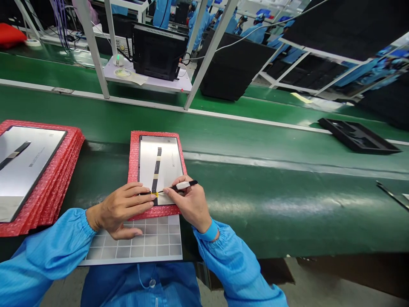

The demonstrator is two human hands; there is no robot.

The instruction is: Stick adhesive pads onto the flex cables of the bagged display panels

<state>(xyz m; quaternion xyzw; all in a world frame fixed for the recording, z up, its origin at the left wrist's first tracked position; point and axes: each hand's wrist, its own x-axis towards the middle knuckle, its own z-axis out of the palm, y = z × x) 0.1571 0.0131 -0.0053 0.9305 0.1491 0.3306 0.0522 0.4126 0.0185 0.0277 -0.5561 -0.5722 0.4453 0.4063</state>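
Observation:
A silver display panel [166, 164] with a black flex ribbon [156, 169] down its middle lies on a red bubble-wrap sheet [133, 157] on the green bench. My right hand [191, 204] is closed on a black tool with a white sleeve [182, 185], whose tip meets a small yellow piece [156, 194] at the ribbon's near end. My left hand [123, 207] rests on the panel's near edge, its fingers pressed down beside that yellow piece.
A stack of red bubble-wrap sheets topped by another silver panel [28, 164] lies at left. A grey grid mat [150, 241] sits under my wrists. A black tray [358, 135] lies on the conveyor belt at right. White frame posts [91, 47] and a black monitor [158, 53] stand behind.

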